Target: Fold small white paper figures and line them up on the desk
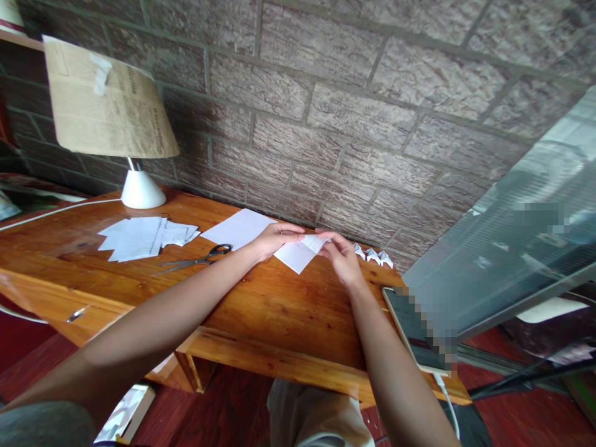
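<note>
Both my hands hold one small white sheet of paper (297,254) just above the wooden desk (279,310). My left hand (274,239) pinches its upper left edge with the fingers closed. My right hand (339,254) pinches the upper right edge, where the paper is folded over. A larger white sheet (237,228) lies flat on the desk behind my left hand. Black-handled scissors (198,259) lie to the left of my left wrist.
A pile of white paper pieces (139,237) lies at the left, in front of a white lamp (139,186) with a newspaper shade. Small folded paper shapes (375,255) sit by the brick wall. A phone (414,329) with a cable rests on the desk's right edge.
</note>
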A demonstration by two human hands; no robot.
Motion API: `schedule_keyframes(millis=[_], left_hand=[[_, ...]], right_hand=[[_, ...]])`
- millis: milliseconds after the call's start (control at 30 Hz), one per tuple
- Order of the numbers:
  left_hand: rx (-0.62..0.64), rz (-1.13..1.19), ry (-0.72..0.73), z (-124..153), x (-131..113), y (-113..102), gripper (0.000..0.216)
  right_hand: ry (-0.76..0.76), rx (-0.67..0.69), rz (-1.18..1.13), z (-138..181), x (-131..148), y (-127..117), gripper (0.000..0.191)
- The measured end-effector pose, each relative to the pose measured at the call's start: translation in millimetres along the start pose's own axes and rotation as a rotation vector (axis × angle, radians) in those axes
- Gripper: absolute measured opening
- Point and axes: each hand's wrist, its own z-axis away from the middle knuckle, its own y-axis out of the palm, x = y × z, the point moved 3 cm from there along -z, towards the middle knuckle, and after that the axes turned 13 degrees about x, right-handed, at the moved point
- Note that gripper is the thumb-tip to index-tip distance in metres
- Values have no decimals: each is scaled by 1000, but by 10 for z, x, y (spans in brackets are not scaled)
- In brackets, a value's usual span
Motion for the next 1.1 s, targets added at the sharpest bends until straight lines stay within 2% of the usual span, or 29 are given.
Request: schedule_keyframes(millis=[133, 267, 367, 667, 867, 933, 1100], left_hand=[[-42, 30, 19, -15, 19, -19, 42], [-33, 25, 50, -22, 29, -20, 41], [-34, 7, 60, -19, 30, -15, 40], [26, 2, 50, -27, 46, -6, 38], [51, -109, 3, 0, 38, 21, 34], [53, -161, 11, 2, 43, 35, 34], [67, -162, 143, 6, -2, 80, 37]], right_hand=[[14, -84, -122, -6, 5, -11, 42], [81, -113, -128, -6, -25, 7, 62], [114, -75, -115, -13, -55, 18, 57], [80, -44, -57, -35, -104, -34, 43], [71, -42, 55, -28, -109, -78, 36], [68, -5, 88, -27, -114, -70, 35], [25, 193, 200, -22, -117, 46, 33]])
